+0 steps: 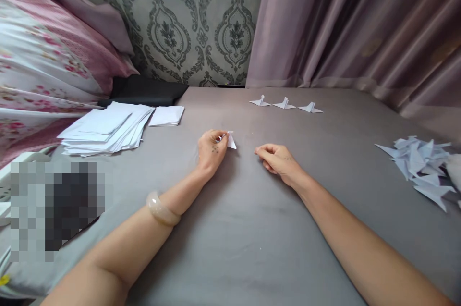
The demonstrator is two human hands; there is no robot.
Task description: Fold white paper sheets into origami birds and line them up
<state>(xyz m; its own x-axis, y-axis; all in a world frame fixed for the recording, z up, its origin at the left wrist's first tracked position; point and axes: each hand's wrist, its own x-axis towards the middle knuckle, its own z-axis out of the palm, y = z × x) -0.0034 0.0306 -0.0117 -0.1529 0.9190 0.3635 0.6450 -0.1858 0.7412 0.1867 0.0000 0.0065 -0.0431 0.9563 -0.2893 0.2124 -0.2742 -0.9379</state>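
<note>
My left hand [211, 153] pinches a small folded white paper piece [231, 141] between thumb and fingers, just above the grey surface. Part of the paper is hidden behind the fingers. To its right, my right hand [277, 159] is closed with curled fingers, apart from the paper; nothing shows in it. Beyond the hands, three folded paper cranes stand in a row: a left crane [260, 101], a middle crane [285, 103] and a right crane [310, 108].
A heap of folded paper cranes [419, 159] lies at the far right. At the left are a large stack of white paper [108, 128] and a smaller stack [167, 116], with a black cloth-like item [147, 91] behind. Curtains [306, 22] hang at the back right.
</note>
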